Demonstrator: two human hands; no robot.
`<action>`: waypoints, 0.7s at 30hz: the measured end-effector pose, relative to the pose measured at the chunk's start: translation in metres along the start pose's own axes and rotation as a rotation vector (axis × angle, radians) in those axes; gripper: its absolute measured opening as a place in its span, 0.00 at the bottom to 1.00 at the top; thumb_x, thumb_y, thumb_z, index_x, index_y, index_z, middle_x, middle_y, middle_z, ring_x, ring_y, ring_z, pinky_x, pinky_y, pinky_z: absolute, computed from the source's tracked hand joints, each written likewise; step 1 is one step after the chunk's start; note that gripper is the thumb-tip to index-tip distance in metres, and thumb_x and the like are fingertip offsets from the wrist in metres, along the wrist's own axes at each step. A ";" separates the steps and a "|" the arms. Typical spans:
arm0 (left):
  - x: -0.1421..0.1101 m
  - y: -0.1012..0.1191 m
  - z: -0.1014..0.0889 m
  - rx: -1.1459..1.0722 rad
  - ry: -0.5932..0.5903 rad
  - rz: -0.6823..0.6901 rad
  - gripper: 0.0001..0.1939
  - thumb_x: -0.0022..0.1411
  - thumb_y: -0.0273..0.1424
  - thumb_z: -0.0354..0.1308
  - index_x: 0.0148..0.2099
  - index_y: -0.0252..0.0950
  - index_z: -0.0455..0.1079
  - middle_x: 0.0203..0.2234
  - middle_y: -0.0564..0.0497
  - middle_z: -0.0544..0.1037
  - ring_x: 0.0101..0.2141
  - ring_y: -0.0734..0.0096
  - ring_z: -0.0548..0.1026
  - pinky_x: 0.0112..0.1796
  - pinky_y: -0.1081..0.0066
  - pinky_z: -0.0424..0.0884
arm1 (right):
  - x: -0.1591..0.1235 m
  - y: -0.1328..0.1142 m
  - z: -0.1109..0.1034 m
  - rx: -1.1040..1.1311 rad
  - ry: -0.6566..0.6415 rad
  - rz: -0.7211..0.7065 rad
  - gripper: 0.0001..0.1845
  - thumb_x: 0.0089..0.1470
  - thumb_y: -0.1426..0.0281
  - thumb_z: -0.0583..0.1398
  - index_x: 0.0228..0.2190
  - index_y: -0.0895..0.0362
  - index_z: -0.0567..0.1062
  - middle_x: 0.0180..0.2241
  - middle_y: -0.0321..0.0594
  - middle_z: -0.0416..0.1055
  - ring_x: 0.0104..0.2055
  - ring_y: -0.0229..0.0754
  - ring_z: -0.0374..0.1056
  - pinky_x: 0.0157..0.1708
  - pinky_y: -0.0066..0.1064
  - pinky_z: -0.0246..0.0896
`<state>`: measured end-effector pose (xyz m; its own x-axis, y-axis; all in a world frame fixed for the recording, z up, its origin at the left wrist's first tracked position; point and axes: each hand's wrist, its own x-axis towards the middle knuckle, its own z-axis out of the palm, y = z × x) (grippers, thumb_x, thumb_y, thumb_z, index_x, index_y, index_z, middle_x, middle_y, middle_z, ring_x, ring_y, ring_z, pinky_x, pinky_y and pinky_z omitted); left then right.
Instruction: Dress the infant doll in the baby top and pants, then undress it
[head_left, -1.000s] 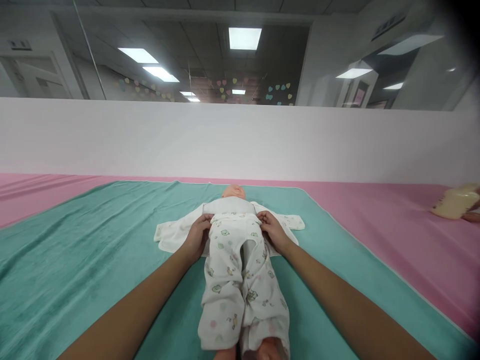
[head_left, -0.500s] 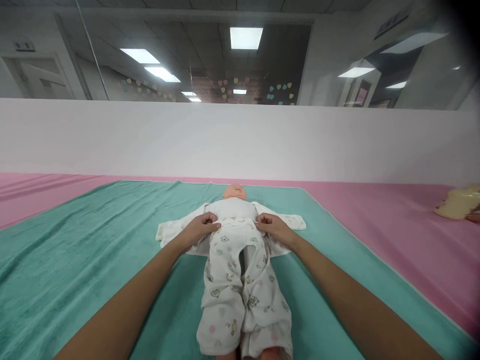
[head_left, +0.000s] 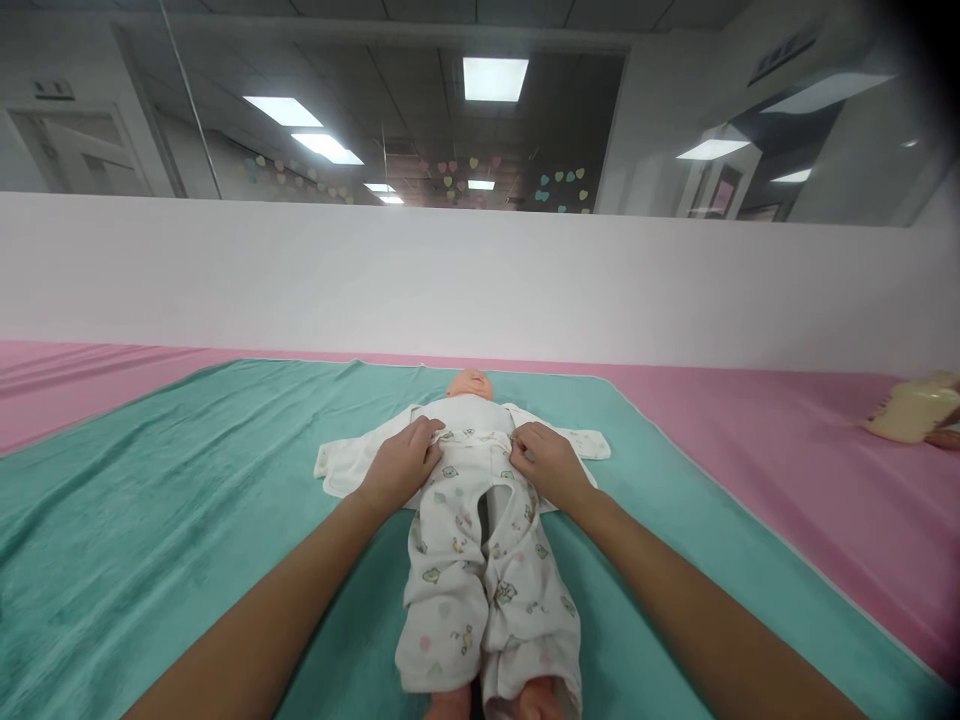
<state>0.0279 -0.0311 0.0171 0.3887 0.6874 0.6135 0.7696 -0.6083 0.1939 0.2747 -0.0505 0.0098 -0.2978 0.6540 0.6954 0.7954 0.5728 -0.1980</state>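
A baby doll (head_left: 470, 384) lies on its back, head at the far end and bare feet toward me. It has a white top (head_left: 352, 462) with its sleeves spread out to both sides. White printed open-crotch baby pants (head_left: 448, 590) cover its legs up to the waist. At the left end of the waistband, my left hand (head_left: 407, 462) is closed on the pants, thumb and index finger by the fabric edge. My right hand (head_left: 549, 464) grips the waistband on the opposite side with curled fingers. The fabric inside both hands is mostly hidden.
A green towel (head_left: 225, 520) lies under the doll over a pink sheet (head_left: 817, 450). At the far right sits a pale yellow object (head_left: 911, 410), cut off by the frame. A low white wall (head_left: 480, 285) with glass above it stands behind.
Both hands have shifted slightly at the waistband, the left one turning more palm-down over it. The pant legs have ridden up a little, and more of the doll's feet shows.
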 end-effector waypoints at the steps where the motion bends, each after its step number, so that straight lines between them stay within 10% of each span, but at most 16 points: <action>1: 0.000 -0.002 0.002 0.043 0.039 0.031 0.14 0.59 0.26 0.45 0.48 0.38 0.62 0.34 0.49 0.70 0.35 0.66 0.69 0.36 0.70 0.63 | 0.000 0.001 0.001 -0.024 0.011 -0.032 0.08 0.52 0.76 0.50 0.24 0.55 0.63 0.25 0.38 0.62 0.31 0.41 0.58 0.33 0.32 0.52; 11: 0.002 -0.005 0.006 0.088 0.025 0.248 0.17 0.62 0.24 0.42 0.50 0.38 0.65 0.43 0.45 0.69 0.45 0.61 0.66 0.44 0.63 0.63 | 0.002 -0.001 0.001 -0.063 -0.007 -0.125 0.09 0.53 0.78 0.50 0.25 0.55 0.64 0.29 0.40 0.66 0.36 0.43 0.58 0.39 0.36 0.52; 21: 0.005 0.009 -0.010 -0.380 -0.117 0.019 0.14 0.61 0.32 0.46 0.47 0.40 0.69 0.36 0.48 0.70 0.41 0.64 0.67 0.43 0.66 0.63 | 0.007 -0.013 0.001 0.607 -0.013 0.416 0.12 0.52 0.58 0.55 0.26 0.54 0.67 0.24 0.33 0.61 0.28 0.38 0.56 0.30 0.30 0.53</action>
<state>0.0321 -0.0373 0.0291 0.4733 0.7016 0.5327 0.5279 -0.7100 0.4660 0.2617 -0.0529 0.0169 -0.0439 0.8807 0.4717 0.4128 0.4459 -0.7942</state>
